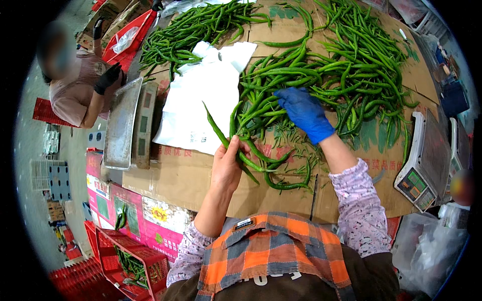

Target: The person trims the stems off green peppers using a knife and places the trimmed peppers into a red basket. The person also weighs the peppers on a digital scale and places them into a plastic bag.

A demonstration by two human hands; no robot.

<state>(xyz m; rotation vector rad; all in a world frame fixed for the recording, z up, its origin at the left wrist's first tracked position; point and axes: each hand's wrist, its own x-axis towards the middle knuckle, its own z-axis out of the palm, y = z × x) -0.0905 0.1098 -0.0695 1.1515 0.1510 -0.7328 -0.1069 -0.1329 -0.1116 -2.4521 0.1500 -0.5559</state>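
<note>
My bare left hand (226, 165) pinches a few long green chili peppers (215, 126) between thumb and fingers, just above the cardboard-covered table (180, 184). On my right hand (307, 114) is a blue glove; it rests at the near edge of a loose pile of green chili peppers (290, 71). Its fingertips are hidden among the peppers, so a grip there is unclear. White plastic bags (203, 101) lie flat left of the pile, behind my left hand. Between my hands lie curved peppers (288, 186) and scattered stem bits (278, 139).
Another pepper heap (180, 35) covers the far left. A metal-topped scale (122, 124) stands at the left edge, a digital scale (421, 165) at the right. Beyond the left edge is a person (81, 82) with dark gloves. A red crate (131, 256) below left holds peppers.
</note>
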